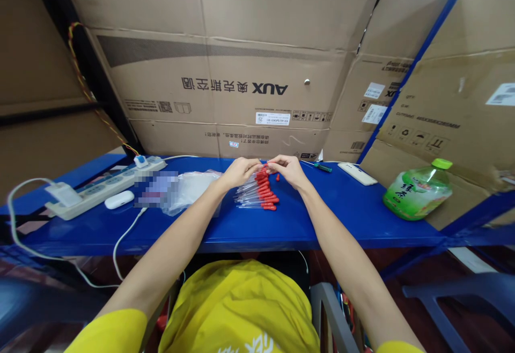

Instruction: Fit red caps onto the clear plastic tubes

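Observation:
A row of clear droppers with red rubber bulbs [263, 192] lies on the blue tabletop, thin tubes to the left and bulbs to the right. At the far end of the row my left hand [240, 171] is closed in a pinch, its fingertips close to those of my right hand [288, 170]. Between the two sets of fingers a bit of red shows, apparently a dropper held by both hands; its tube is mostly hidden. One loose red bulb [277, 178] rests just below my right fingers.
Left of the droppers lie clear plastic bags [193, 189], a white earphone case [119, 199] and a power strip [108, 184] with cables. To the right are a screwdriver [322, 167], a white phone-like object [357, 174] and a green drink bottle [418, 192]. Cardboard [225, 63] walls the back.

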The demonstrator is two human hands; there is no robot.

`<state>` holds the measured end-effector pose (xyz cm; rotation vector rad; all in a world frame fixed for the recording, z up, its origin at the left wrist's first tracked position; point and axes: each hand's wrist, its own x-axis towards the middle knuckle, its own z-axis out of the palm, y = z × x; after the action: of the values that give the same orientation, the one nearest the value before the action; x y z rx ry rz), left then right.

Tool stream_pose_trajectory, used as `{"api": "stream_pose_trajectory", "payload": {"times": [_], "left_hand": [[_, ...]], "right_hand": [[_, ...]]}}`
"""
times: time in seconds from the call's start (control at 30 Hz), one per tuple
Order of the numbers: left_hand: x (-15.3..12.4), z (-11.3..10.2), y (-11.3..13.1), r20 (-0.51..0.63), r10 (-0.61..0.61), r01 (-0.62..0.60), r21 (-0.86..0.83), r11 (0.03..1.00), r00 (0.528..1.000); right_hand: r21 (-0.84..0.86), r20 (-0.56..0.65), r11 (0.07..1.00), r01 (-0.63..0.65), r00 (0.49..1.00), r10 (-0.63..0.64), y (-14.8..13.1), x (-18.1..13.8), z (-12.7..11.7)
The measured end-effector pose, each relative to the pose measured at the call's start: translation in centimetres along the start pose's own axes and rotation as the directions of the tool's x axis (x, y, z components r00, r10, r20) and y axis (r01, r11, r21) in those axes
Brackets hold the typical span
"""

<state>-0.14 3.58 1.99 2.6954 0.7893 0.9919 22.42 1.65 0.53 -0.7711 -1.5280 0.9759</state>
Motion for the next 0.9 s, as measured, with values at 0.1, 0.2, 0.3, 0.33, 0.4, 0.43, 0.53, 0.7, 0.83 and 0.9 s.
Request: {"api": "stream_pose_trajectory", "payload": {"times": [0.1, 0.2, 0.3, 0.33, 0.4, 0.43, 0.53, 0.7, 0.83, 0.9], "left_hand": [[0.0, -0.1, 0.1, 0.009, 0.004, -0.004, -0.013, 1.0, 1.0], [0.0, -0.1, 0.3, 0.009, -0.006, 0.007, -0.03, 1.0, 1.0], [0.0, 0.0, 0.7, -0.006, -0.029, 0.028, -0.073, 0.997, 1.0], [0.0, 0.1, 0.9, -0.02, -0.04, 0.038, -0.094, 0.995, 0.999], [0.1, 0.2, 1.2, -0.057, -0.063, 0.055, -0.132, 0.99, 0.996], [0.2, 0.3, 1.4, -0.076, -0.078, 0.066, -0.147, 0.987, 0.994], [0.5, 0.5, 1.5, -0.136, -0.154, 0.122, -0.214, 0.969, 0.979], [1.0, 0.6, 0.5, -0.227, -0.457, 0.211, -0.657, 0.724, 0.86], [1.4, 0.9, 0.5, -0.135, -0.611, 0.155, -0.904, 0.398, 0.78], [1.7, 1.1, 1.1, -0.148, -0.655, 0.087, -0.946, 0.312, 0.741]], "right_hand": [[0.015, -0.004, 1.0, -0.011, 1.0, 0.011, 0.1, 0.0, 0.0], [0.029, -0.002, 0.999, -0.023, 1.0, 0.023, 0.1, 0.0, 0.0], [0.033, 0.005, 0.999, -0.024, 1.0, 0.023, -0.1, 0.0, 0.1], [0.033, 0.005, 0.999, -0.017, 1.0, 0.017, -0.3, 0.0, 0.1], [0.027, -0.004, 1.0, 0.004, 1.0, -0.004, -0.5, 0.0, 0.1], [0.021, -0.012, 1.0, 0.017, 1.0, -0.017, -0.7, 0.0, 0.1], [-0.004, -0.034, 0.999, 0.05, 0.998, -0.05, -0.9, 0.2, 0.0], [-0.031, -0.099, 0.994, 0.102, 0.99, -0.105, -0.5, 0.4, -0.3], [-0.029, -0.117, 0.997, 0.068, 0.991, -0.071, 0.0, 0.4, 0.4], [-0.048, -0.09, 0.997, 0.052, 0.994, -0.056, 0.3, 0.3, 1.1]]}}
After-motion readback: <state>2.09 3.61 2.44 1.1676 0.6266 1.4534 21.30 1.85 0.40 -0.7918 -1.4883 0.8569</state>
